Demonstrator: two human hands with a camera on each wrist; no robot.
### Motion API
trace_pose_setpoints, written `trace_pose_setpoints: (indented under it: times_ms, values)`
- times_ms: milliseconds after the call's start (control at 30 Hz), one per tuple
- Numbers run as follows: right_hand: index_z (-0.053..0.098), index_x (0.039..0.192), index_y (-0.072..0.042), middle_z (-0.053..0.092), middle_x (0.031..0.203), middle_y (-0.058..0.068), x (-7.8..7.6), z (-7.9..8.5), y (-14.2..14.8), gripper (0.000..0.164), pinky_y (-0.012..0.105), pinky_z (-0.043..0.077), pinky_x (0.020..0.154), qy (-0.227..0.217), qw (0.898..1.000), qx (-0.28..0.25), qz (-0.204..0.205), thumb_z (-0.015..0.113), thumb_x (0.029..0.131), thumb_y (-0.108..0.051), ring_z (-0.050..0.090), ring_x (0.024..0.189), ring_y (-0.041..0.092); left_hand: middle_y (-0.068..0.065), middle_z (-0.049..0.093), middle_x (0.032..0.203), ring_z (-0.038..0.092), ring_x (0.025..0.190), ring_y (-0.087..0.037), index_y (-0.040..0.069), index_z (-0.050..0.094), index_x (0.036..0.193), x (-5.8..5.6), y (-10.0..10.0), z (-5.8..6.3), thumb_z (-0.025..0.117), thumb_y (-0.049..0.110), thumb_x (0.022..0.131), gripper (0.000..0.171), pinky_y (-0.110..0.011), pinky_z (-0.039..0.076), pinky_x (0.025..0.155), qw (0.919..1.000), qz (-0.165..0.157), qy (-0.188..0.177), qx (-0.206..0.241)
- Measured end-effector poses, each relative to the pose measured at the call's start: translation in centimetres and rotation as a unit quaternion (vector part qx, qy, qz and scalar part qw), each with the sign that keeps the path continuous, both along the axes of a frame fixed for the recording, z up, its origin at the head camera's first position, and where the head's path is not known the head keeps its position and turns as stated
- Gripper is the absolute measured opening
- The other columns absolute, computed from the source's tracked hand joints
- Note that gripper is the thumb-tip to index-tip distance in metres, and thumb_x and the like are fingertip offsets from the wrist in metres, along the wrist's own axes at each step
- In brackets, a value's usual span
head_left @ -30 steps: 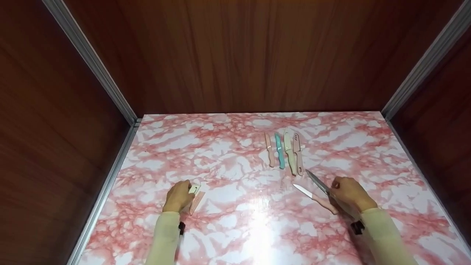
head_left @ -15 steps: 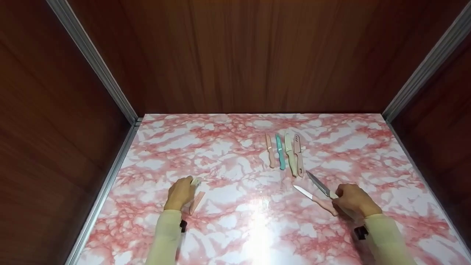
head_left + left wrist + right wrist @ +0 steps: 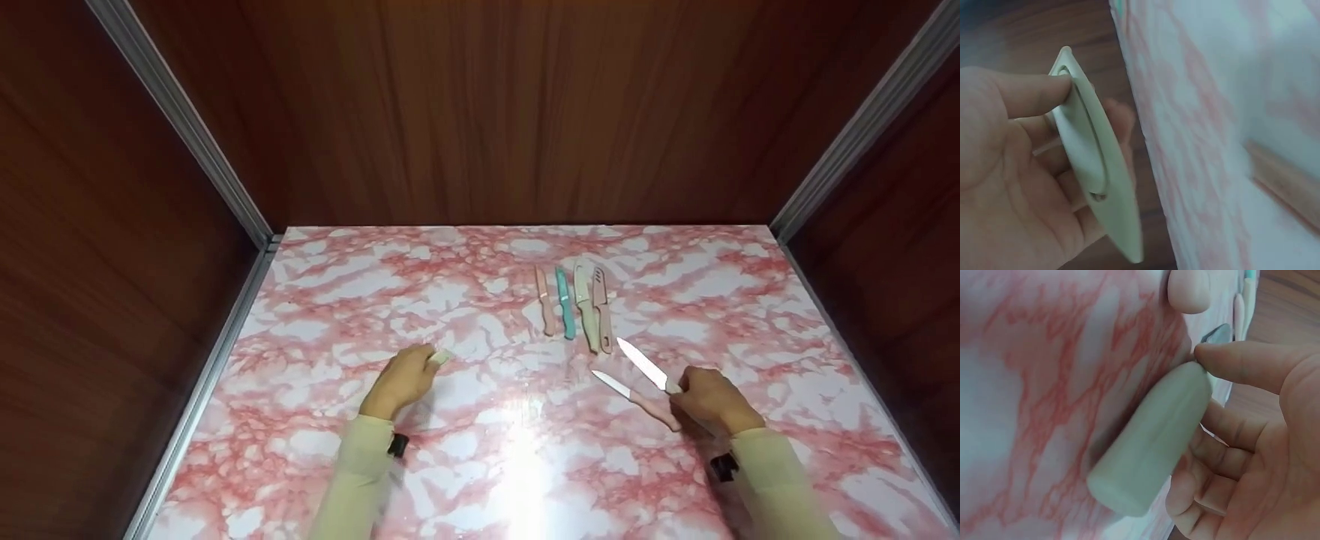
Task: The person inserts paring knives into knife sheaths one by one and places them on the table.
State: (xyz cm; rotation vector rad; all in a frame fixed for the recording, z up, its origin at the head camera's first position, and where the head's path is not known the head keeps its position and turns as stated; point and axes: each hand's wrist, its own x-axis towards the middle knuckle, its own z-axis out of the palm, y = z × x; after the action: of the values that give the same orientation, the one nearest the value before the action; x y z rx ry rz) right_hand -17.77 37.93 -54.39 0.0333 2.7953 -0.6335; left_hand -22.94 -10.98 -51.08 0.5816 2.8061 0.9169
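Observation:
My left hand (image 3: 405, 379) is raised over the table's left half and grips a pale green blade sheath (image 3: 1086, 152), its thumb on the slotted side. In the head view only the sheath's tip shows past the fingers. On the right, thumb and fingers of my right hand (image 3: 712, 397) pinch the pale green handle (image 3: 1151, 444) of a kitchen knife near its blade end. The bare blade (image 3: 643, 364) points to the upper left. Beside it lies a smaller pink-handled paring knife (image 3: 652, 409), also unsheathed. A pink sheath (image 3: 1286, 180) lies on the table in the left wrist view.
Farther back, a row of sheathed knives lies side by side: a pink one (image 3: 545, 300), a teal one (image 3: 565, 304), a pale green one (image 3: 588, 304) and a wider pink one (image 3: 603, 307). Brown wood panels (image 3: 480, 112) wall the red-and-white marbled table (image 3: 480, 255) on three sides.
My left hand has lifted the green sheath and moved it right and away, now covering the pink sheath in the head view. My right hand now pinches the green handle; its blade has turned, catching light.

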Motion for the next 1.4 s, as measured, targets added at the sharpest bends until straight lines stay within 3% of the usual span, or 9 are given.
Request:
trace_pose_setpoints:
  times_ms: [167, 367, 567, 700, 867, 1067, 1400]
  values:
    - [0.056, 0.088, 0.0, 0.057, 0.074, 0.008, -0.2, -0.3, 0.0, 0.019, 0.041, 0.044, 0.061, 0.009, 1.0, -0.005, -0.001, 0.063, 0.084, -0.016, 0.053, 0.065, 0.022, 0.001, 0.042, 0.067, 0.037, 0.055, -0.012, 0.011, 0.048, 0.085, -0.1, 1.9, 0.8, 0.047, 0.015, 0.099, 0.015, -0.028, 0.034, 0.052, 0.9992, -0.033, -0.011, 0.018]
    - [0.058, 0.089, 0.004, 0.058, 0.078, 0.01, -0.7, -0.7, 0.1, 0.018, 0.045, 0.045, 0.065, 0.033, 0.999, -0.005, 0.012, 0.062, 0.083, -0.012, 0.056, 0.069, 0.024, 0.001, 0.046, 0.069, 0.038, 0.053, -0.01, 0.01, 0.049, 0.088, 0.0, 3.7, 1.1, 0.043, 0.014, 0.1, 0.014, -0.025, 0.032, 0.049, 0.9975, -0.049, -0.022, 0.046]
    - [0.058, 0.089, 0.005, 0.05, 0.079, 0.012, -1.0, -0.5, 0.3, 0.016, 0.044, 0.042, 0.062, 0.107, 0.994, 0.007, 0.037, 0.058, 0.089, -0.011, 0.05, 0.066, 0.024, 0.003, 0.044, 0.067, 0.038, 0.053, -0.009, 0.011, 0.047, 0.089, 0.0, 5.2, 1.3, 0.043, 0.016, 0.101, 0.013, -0.024, 0.032, 0.049, 0.9962, -0.062, -0.008, 0.062]
    - [0.055, 0.098, 0.004, 0.048, 0.078, 0.011, -1.3, 0.5, -0.1, 0.017, 0.042, 0.04, 0.059, 0.159, 0.987, -0.007, 0.03, 0.053, 0.095, -0.012, 0.047, 0.064, 0.022, 0.004, 0.04, 0.066, 0.036, 0.054, -0.008, 0.013, 0.046, 0.087, -0.1, 6.1, 1.4, 0.043, 0.018, 0.101, 0.015, -0.024, 0.031, 0.05, 0.9957, -0.067, 0.003, 0.063]
    - [0.053, 0.098, -0.001, 0.046, 0.066, 0.004, -1.6, 2.2, -1.7, 0.01, 0.036, 0.035, 0.053, 0.19, 0.981, -0.037, 0.026, 0.051, 0.096, -0.011, 0.042, 0.055, 0.019, 0.005, 0.037, 0.064, 0.032, 0.052, -0.008, 0.013, 0.045, 0.086, -0.2, 7.0, 1.9, 0.042, 0.019, 0.101, 0.017, -0.024, 0.03, 0.05, 0.9943, -0.077, -0.005, 0.073]
    - [0.054, 0.097, -0.005, 0.041, 0.059, -0.001, -1.9, 3.3, -3.5, 0.014, 0.033, 0.03, 0.049, 0.212, 0.976, -0.037, 0.036, 0.051, 0.098, -0.019, 0.038, 0.05, 0.016, 0.005, 0.037, 0.064, 0.032, 0.051, -0.008, 0.014, 0.045, 0.084, -0.2, 7.7, 2.2, 0.043, 0.023, 0.101, 0.019, -0.025, 0.03, 0.05, 0.9931, -0.085, -0.001, 0.081]
    - [0.056, 0.074, -0.016, 0.035, 0.052, -0.007, -2.1, 4.1, -5.5, 0.037, 0.029, 0.028, 0.045, 0.227, 0.971, -0.035, 0.058, 0.05, 0.096, -0.045, 0.03, 0.045, 0.01, 0.006, 0.039, 0.062, 0.035, 0.05, -0.008, 0.015, 0.05, 0.084, 0.0, 8.3, 1.9, 0.048, 0.03, 0.099, 0.021, -0.024, 0.031, 0.05, 0.9928, -0.091, 0.03, 0.073]
